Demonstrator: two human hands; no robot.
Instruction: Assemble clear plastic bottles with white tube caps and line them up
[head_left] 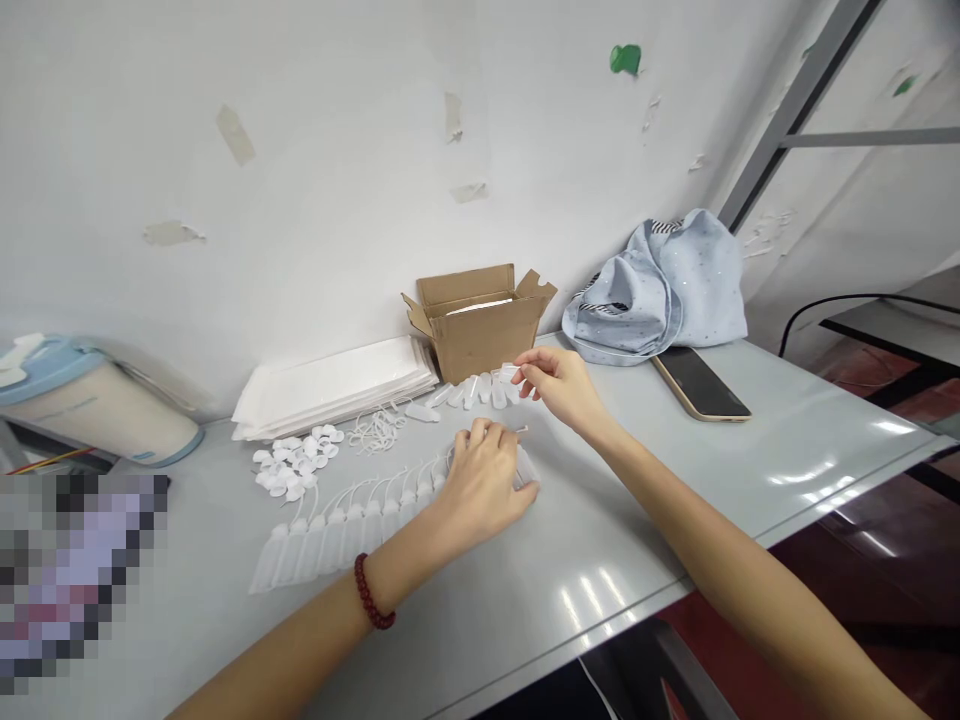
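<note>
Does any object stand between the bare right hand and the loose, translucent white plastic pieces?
Nothing visible does: the right hand seems to pinch one piece near their right end; the brown cardboard box stands behind them.

white pieces [485,388], brown box [486,345], speckled pale-blue bag [705,285]

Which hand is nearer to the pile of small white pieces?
Left. The left hand is to the right of the pile of small white pieces; the right hand is farther right, near the cardboard box.
</note>
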